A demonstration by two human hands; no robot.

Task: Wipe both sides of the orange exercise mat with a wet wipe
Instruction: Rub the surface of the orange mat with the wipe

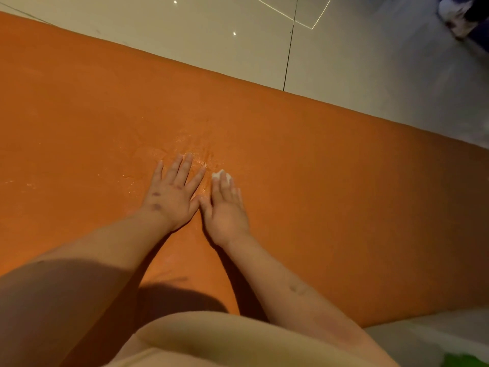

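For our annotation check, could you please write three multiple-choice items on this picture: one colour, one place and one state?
1. What colour is the flat foam exercise mat? A blue; B orange; C green.
2. Where is the crumpled white wet wipe? A under the right hand's fingers; B at the mat's far edge; C on the knee.
3. How does the left hand lie? A in a fist; B flat on the mat, fingers spread; C raised off it.
Answers: 1 B, orange throughout; 2 A, white shows beneath those fingertips; 3 B, its fingers lie straight and apart.
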